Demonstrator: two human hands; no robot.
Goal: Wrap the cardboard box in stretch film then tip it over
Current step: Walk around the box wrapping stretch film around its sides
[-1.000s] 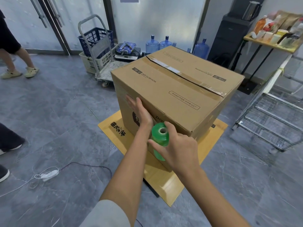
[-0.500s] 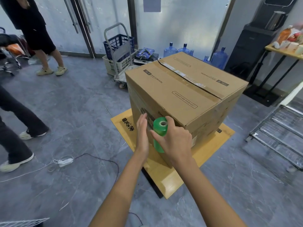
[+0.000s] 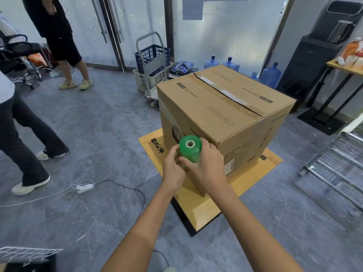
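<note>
Large brown cardboard box [image 3: 225,114] sits taped shut on a flat yellow cardboard sheet [image 3: 255,173]. Left hand [image 3: 173,165] and right hand [image 3: 206,163] both curl round the green stretch-film roll [image 3: 190,149] at the box's near corner. Box looks stiff and bulky; to tip it, push high on a top edge.

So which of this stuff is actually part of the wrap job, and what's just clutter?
Job: cardboard box, green film roll, left hand and right hand both gripping it.
Clutter: trolley, water bottles, power strip, wire rack, office chair.
</note>
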